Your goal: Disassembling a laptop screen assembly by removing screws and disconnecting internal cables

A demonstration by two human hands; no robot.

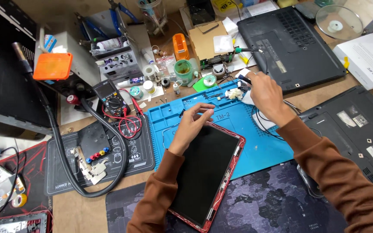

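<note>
A crowded repair bench surrounds the work: a multimeter (111, 100) with red leads sits left of the blue silicone work mat (255, 144), a thick black hose (61, 146) loops across a dark grey mat, and small jars, tape rolls and a green cup (183, 70) crowd the mat's far edge. Two closed black laptops lie bottom-up to the right, one (292, 43) at the far side and one (359, 129) nearer. On the blue mat lies the laptop screen panel (206, 170), a flat, glossy black rectangle in a red frame with thin wiring along its edges, tilted diagonally and overhanging a dark map-printed mat (273, 203). The left hand (191, 123), sleeved in brown, reaches over the panel's top corner, fingers curled loosely and part-open, touching or just above the frame; which, I cannot tell. The right hand (265, 92) is raised beyond the panel, closed around a slim dark tool (244, 79), beside a white crumpled wad (236, 93).
</note>
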